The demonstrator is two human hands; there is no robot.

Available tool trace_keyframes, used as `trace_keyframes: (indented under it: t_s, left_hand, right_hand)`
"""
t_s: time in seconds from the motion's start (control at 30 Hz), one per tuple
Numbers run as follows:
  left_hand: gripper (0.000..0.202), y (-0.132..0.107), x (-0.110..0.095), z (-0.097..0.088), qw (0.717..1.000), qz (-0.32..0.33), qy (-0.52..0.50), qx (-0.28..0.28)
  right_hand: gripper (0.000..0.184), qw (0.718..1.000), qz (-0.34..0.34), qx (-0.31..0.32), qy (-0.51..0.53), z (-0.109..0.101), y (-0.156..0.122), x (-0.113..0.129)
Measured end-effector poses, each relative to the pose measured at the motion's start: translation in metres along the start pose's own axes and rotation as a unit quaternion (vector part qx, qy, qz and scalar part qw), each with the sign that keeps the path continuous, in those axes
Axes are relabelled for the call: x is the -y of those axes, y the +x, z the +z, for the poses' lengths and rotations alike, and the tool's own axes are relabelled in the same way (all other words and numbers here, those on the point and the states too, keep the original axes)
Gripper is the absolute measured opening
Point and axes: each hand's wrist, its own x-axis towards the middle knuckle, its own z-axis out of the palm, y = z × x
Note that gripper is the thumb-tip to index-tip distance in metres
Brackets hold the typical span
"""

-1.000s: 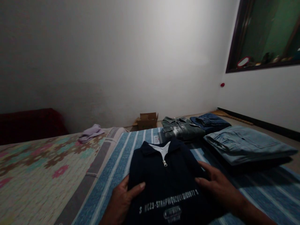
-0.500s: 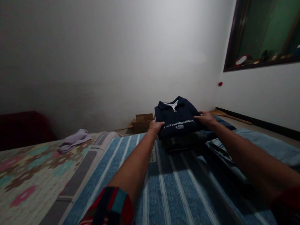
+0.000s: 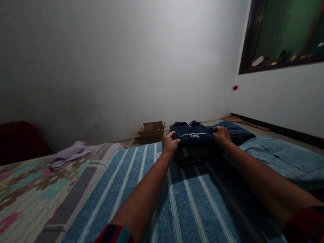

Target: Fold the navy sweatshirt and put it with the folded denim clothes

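Observation:
A folded navy zip-neck sweatshirt (image 3: 193, 131) with white lettering across its chest lies on top of a pile of dark folded clothes (image 3: 193, 153). My left hand (image 3: 170, 144) grips its left edge, thumb over the cloth. On the opposite side my right hand (image 3: 222, 135) pinches the right edge, fingers closed. Beneath the pile is a blue striped bedcover (image 3: 141, 175). Close to my right hand lie dark blue jeans (image 3: 238, 133).
Light blue denim (image 3: 280, 153) lies at the right. A lilac cloth (image 3: 69, 155) rests on the floral sheet (image 3: 37, 189) at the left. Beyond the bed stand an open cardboard box (image 3: 152, 135) and the wall (image 3: 113, 67). A window (image 3: 283, 33) is at upper right.
Both hands have lowered the sweatshirt; it was tilted up toward me and now lies flatter on the dark pile. The view has shifted slightly.

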Motion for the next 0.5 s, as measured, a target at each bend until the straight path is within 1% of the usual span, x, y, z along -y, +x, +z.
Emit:
trace_keyframes:
  t_s: [0.07,0.13,0.2,0.27,0.37,0.43,0.5]
  left_hand:
    - [0.055,-0.006,0.009,0.0,1.0,0.004,0.008,-0.004]
    - [0.052,-0.011,0.019,0.001,1.0,-0.008,0.016,-0.004]
    - [0.052,-0.015,0.025,0.001,1.0,-0.023,0.017,0.001]
    - [0.052,-0.016,0.026,0.001,0.999,-0.031,0.016,0.012]
    - [0.051,-0.017,0.022,0.0,0.999,-0.039,0.015,0.027]
    - [0.051,-0.017,0.021,-0.001,0.999,-0.042,0.015,0.031]
    - [0.051,-0.018,0.022,-0.001,0.998,-0.045,0.017,0.032]
  right_hand:
    - [0.035,1.0,-0.002,0.0,-0.013,0.002,-0.005,-0.002]
    - [0.032,1.0,-0.007,0.005,-0.028,0.003,-0.012,-0.003]
    - [0.031,0.999,-0.023,0.002,-0.042,0.001,-0.018,0.003]
    - [0.032,0.997,-0.059,-0.009,-0.052,-0.004,-0.025,0.016]
    - [0.034,0.988,-0.145,-0.013,-0.05,-0.008,-0.037,0.044]
    - [0.038,0.978,-0.203,0.006,-0.04,-0.003,-0.047,0.061]
    - [0.041,0.97,-0.237,0.037,-0.033,0.006,-0.057,0.071]
